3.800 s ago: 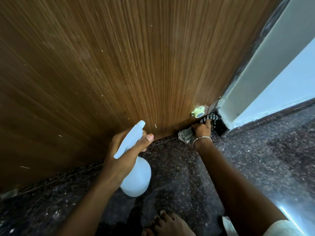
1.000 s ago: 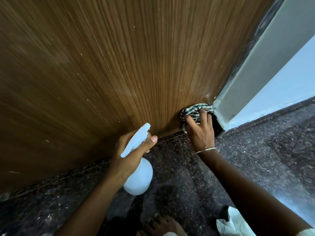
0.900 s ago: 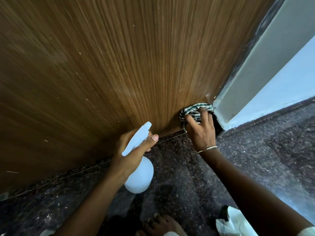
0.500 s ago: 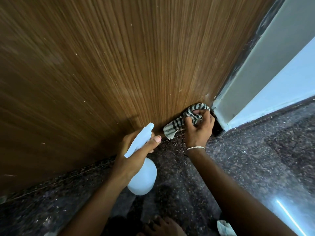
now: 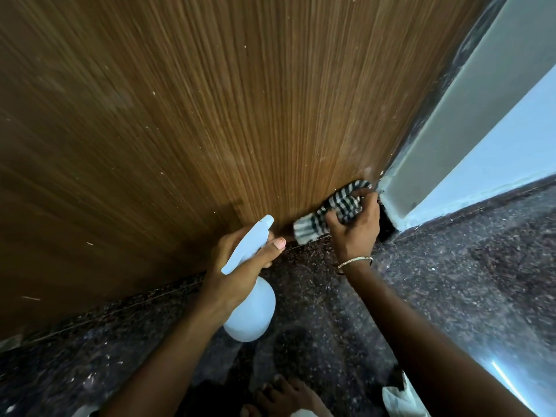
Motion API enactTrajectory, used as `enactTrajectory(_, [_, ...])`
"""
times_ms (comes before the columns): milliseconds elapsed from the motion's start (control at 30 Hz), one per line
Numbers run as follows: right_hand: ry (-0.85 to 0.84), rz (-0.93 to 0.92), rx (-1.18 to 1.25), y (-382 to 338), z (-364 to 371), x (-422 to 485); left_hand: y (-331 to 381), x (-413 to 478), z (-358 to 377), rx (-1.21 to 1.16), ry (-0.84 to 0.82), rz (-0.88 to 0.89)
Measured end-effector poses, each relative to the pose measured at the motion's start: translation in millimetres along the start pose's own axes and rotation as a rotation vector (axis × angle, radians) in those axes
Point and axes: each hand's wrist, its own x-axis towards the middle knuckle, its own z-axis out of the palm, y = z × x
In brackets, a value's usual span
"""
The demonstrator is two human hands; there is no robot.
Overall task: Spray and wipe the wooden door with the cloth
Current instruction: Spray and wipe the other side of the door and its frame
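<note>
We held the striped cloth [image 5: 329, 210] bunched in our right hand [image 5: 355, 233], fingers curled tight round it and knuckles toward us, pressing it against the bottom corner of the wooden door [image 5: 210, 115], just beside the pale door frame [image 5: 445, 152]. The cloth lay long along the door's lower edge, its loose end trailing left toward the dark speckled floor [image 5: 451, 281] and its gathered end reaching up toward the frame. A thin bangle [image 5: 355, 261] sat on that wrist.

Our left hand [image 5: 237, 266] was closed round the neck of a white spray bottle [image 5: 251, 311], thumb laid along the side of the trigger head; we could not tell whether a finger lay on the trigger. The bottle hung above the floor, well left of the cloth, its round body low and nearest us, its long axis tilted away, and its nozzle pointed at the foot of the door. Our bare foot [image 5: 285, 398] showed at the lower edge
</note>
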Motion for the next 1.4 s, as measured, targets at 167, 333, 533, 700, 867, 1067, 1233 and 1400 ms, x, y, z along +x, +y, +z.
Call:
enactTrajectory(167, [-0.098, -0.225, -0.250, 4, -9, 0, 2, -2, 3, 0.029, -0.016, 0.016])
enactTrajectory(333, [-0.136, -0.474, -0.421, 11, -16, 8, 0, -3, 4, 0.025, 0.001, -0.009])
enactTrajectory(533, [-0.041, -0.167, -0.170, -3, -10, 0, 3, 0, 10, 0.032, -0.011, 0.013])
enactTrajectory(700, [0.053, 0.120, 0.098, -15, -3, -3, 2, 0, 12, 0.026, -0.042, -0.003])
enactTrajectory(867, [0.046, 0.448, 0.391, -20, 1, 0, -2, -1, 9, 0.026, -0.031, 0.004])
enactTrajectory(1067, [-0.009, 0.154, 0.068, -10, -5, 3, -1, -1, 8, 0.045, -0.015, 0.002])
enactTrajectory(1233, [-0.101, -0.391, -0.419, 21, -9, 9, -4, 0, 9, 0.016, -0.038, -0.047])
enactTrajectory(1400, [-0.068, -0.258, -0.262, 11, -9, 10, -4, 2, 14, 0.023, -0.038, -0.036])
